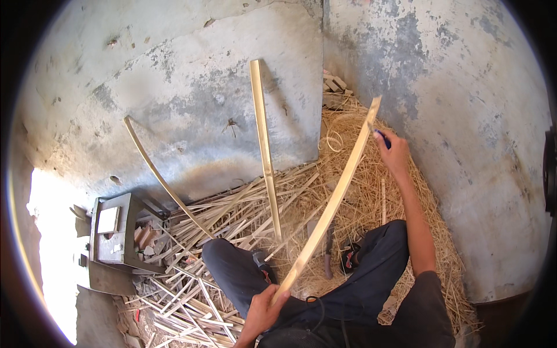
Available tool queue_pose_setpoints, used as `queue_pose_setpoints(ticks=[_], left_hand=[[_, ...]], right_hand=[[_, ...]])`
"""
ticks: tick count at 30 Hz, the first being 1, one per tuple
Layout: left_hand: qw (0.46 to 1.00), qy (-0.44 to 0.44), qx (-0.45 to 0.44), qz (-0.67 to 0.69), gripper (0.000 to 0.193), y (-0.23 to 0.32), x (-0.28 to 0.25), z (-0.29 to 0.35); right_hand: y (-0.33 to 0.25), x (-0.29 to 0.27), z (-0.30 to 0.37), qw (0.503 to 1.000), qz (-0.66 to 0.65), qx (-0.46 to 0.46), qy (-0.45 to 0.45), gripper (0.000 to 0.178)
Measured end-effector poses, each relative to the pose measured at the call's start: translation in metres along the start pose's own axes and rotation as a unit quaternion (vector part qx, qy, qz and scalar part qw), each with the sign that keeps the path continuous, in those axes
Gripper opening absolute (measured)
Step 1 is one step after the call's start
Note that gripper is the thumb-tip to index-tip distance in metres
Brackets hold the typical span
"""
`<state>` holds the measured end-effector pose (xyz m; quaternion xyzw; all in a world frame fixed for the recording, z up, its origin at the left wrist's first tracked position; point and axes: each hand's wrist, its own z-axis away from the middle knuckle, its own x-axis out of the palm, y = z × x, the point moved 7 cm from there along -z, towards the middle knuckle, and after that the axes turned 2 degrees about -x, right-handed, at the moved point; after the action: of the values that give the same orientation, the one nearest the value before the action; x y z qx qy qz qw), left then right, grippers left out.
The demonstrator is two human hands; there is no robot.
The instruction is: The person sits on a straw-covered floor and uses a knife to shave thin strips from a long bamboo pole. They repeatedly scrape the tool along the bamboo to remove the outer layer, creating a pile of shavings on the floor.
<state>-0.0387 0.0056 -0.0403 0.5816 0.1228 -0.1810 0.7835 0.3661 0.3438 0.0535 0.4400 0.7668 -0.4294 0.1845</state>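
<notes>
Gripping a bamboo strip [333, 200] at its near end, left hand [264, 307]; strip runs up-right to right hand [394, 152], closed on a blue-handled knife [380, 137] at the far end

Head camera, looking steeply down, close over lap.

Bamboo workshop: split strips [191, 290], shavings [354, 191], bare walls [191, 87]

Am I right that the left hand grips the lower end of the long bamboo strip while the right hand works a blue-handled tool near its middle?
Not quite. The left hand does grip the lower end of the bamboo strip, but the right hand holds the blue-handled tool near the strip's upper end, not its middle. The head view shows this.
</notes>
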Motion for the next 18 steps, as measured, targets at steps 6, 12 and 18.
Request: queue_pose_setpoints(ticks=[6,12,18], left_hand=[[0.998,-0.050,-0.013,0.019,0.029,-0.028,-0.010,0.016],[0.998,0.044,0.021,-0.031,0.032,-0.022,-0.024,-0.015],[0.994,0.054,0.005,0.093,0.037,0.008,-0.014,-0.047]], right_hand=[[0.140,-0.012,-0.051,0.989,-0.014,0.139,0.054,0.058],[0.202,0.052,0.008,0.983,-0.032,0.180,-0.015,0.057],[0.122,0.039,0.006,0.978,-0.144,0.149,-0.017,0.050]])
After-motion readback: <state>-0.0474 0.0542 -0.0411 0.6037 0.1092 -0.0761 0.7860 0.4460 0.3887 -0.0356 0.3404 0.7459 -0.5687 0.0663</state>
